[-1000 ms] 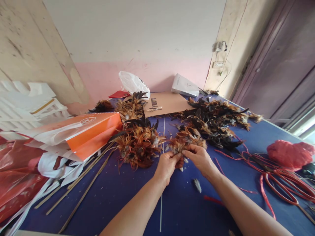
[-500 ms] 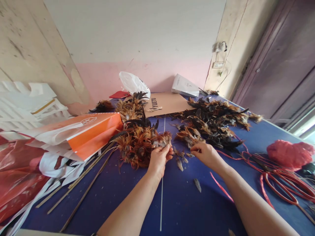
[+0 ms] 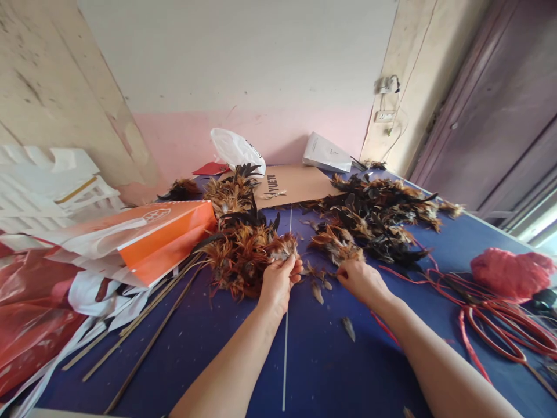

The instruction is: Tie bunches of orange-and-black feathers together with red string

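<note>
My left hand is closed on a small bunch of brown feathers at the right edge of the brown and black feather pile. My right hand pinches loose feathers at the near edge of the darker feather heap. A few stray feathers lie on the blue table between the hands.
Thin sticks lie at the left beside an orange paper bag and red plastic. Red strings and a red bundle lie at the right. A cardboard sheet and white bags sit at the back.
The hands were together on one bunch; they have parted. The left carried the bunch left to the pile, the right moved right to the dark heap's edge.
</note>
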A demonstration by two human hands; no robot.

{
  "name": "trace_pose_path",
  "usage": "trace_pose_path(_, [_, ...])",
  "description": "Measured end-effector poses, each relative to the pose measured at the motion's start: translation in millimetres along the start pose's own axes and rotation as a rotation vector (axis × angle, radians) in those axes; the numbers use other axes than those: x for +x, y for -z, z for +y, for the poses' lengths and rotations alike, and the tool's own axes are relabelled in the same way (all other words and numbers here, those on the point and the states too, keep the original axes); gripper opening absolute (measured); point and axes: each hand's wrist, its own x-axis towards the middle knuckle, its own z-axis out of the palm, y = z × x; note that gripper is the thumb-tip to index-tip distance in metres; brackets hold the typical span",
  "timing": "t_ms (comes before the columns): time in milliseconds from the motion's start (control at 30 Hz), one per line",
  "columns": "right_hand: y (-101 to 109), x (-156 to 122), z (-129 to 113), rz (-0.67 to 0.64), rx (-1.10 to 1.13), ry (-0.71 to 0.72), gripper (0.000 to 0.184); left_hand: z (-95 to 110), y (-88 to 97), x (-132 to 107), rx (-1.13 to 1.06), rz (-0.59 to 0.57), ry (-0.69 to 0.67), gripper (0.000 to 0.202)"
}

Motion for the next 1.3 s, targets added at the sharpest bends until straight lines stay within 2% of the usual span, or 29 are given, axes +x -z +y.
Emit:
trace_pose_path(133, [-1.3, 4.5, 5.3, -0.034, 0.582, -0.085, 0.015, -0.4, 0.9, 0.3, -0.002, -0.007, 0.045, 0.010])
trace_pose_path(267, [1.1, 4.0, 2.3, -0.204, 1.303, -0.150, 0.025, -5.5, 2.3, 1.5, -0.009, -0.052, 0.099, 0.010])
trace_pose_path(367, [0.5, 1.0, -4.6, -0.263, 1.558, -0.146, 0.027, -10.9, 1.0, -0.8, -0.002, -0.139, 0.201, 0.012])
trace_pose_path(500, [-4.7, -3.0, -16.5, -0.184, 1.542, -0.122, 0.026, -14.9, -3.8, -8.9, 0.002, -0.225, 0.324, 0.017])
trace_pose_path(667, [-9.0, -5.7, -28.3, -0.047, 1.372, -0.114, 0.025, -14.9, -7.0, -15.5, -0.004, -0.302, 0.367, 0.021])
trace_pose_path(933, [-8.9, -7.7, -35.4, 0.046, 1.203, -0.112, 0.022, -16.4, -6.8, -14.2, -0.024, -0.270, 0.365, 0.012])
trace_pose_path(1167, [-10.9, -8.0, -35.9, 0.045, 1.186, -0.102, 0.022, -18.1, -6.3, -14.3, 0.039, -0.290, 0.318, 0.012])
trace_pose_path(1300, [-9.7, -5.1, -29.8, 0.034, 1.145, -0.096, 0.025, -16.3, -5.5, -12.2, 0.077, -0.259, 0.251, 0.011])
